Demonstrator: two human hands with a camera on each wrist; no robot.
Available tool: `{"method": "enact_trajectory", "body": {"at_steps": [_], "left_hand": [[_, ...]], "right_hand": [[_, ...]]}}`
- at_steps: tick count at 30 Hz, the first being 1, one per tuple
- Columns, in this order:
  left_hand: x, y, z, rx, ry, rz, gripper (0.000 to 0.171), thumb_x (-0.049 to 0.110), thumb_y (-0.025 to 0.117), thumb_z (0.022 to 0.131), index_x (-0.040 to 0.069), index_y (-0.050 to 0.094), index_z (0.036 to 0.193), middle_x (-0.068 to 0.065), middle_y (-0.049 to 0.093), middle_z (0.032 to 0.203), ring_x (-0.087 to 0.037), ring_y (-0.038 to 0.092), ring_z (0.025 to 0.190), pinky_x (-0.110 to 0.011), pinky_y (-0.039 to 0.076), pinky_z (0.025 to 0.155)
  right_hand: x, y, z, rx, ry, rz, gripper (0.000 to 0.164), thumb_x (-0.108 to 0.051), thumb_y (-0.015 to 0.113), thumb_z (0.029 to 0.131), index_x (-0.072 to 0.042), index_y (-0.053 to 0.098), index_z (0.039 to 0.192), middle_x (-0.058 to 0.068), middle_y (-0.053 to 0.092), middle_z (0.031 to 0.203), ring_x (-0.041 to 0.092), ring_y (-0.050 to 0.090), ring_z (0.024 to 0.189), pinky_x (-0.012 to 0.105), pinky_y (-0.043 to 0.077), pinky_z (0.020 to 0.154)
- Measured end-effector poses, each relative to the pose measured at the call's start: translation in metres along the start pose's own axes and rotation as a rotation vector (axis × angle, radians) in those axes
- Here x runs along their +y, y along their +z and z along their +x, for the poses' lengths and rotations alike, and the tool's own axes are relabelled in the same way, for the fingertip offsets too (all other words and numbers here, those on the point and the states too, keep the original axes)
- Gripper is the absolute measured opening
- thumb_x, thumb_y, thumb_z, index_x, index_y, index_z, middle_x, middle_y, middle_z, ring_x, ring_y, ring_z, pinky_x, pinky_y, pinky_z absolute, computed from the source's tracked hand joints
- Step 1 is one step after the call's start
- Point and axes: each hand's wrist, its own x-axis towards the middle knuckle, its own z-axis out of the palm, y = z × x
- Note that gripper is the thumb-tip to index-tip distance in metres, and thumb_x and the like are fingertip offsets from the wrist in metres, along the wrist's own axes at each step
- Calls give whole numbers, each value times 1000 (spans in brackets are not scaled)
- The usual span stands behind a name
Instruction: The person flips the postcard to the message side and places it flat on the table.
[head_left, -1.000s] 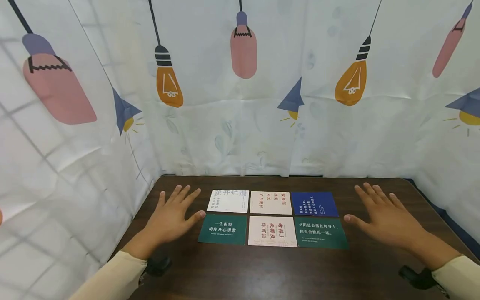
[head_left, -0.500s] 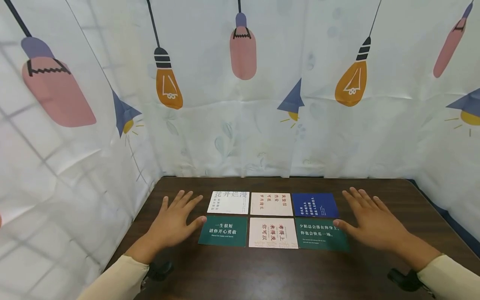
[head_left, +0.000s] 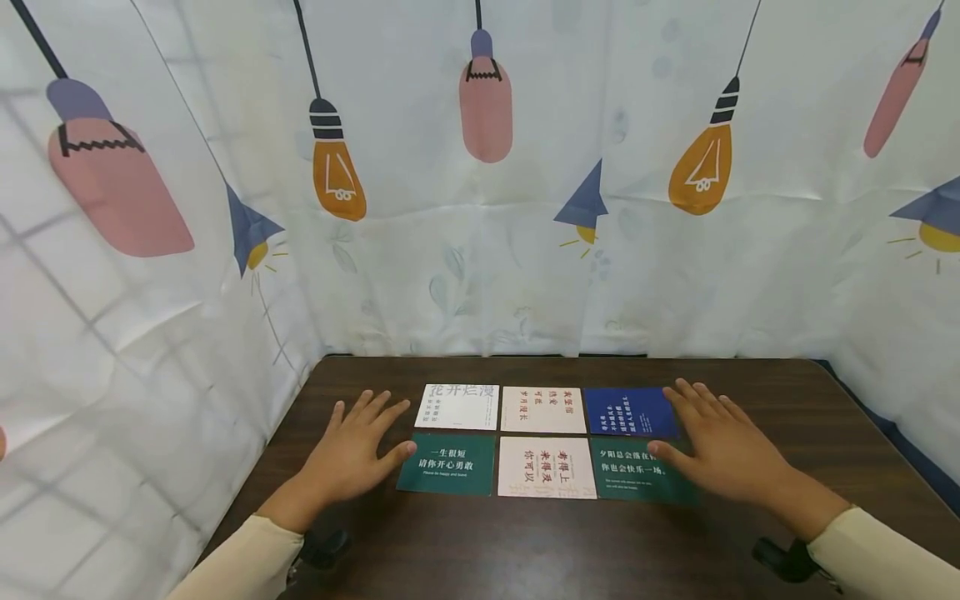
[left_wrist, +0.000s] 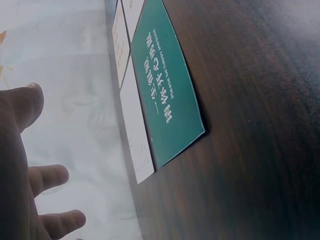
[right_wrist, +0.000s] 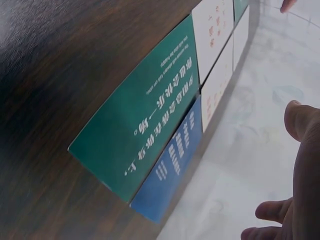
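Note:
Several printed cards lie flat in two rows on a dark wooden table. The back row has a white card (head_left: 456, 407), a cream card (head_left: 542, 410) and a blue card (head_left: 628, 412). In front are a green card (head_left: 446, 464), a pinkish card (head_left: 547, 467) and a second green card (head_left: 637, 475). My left hand (head_left: 345, 454) hovers by the left end of the rows, fingers spread, holding nothing. Over the right ends of the blue and second green cards hangs my right hand (head_left: 731, 454), fingers straight; it covers part of both and holds nothing.
The dark table (head_left: 547, 550) carries the cards near its middle. A white curtain (head_left: 480, 250) printed with lamps and bulbs hangs behind the table and along both sides. A black wrist device (head_left: 787, 560) sits under the right wrist.
My right hand has moved left, from beside the cards to over the right-hand ones. The left hand has hardly moved, and the cards lie as before.

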Motion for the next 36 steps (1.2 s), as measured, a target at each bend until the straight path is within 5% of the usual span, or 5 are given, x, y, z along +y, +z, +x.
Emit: {"method": "enact_trajectory", "body": {"at_steps": [36], "left_hand": [[-4,10,-5,9,2,-2,67,54,64,97,13,53,150,-21,44,154,-47,31,146,-69,22,112]], "right_hand": [[-30,27,13,45,-61,-14,88,-66,57,96,1,44,151,27,35,159,51,31,144,65,24,113]]}}
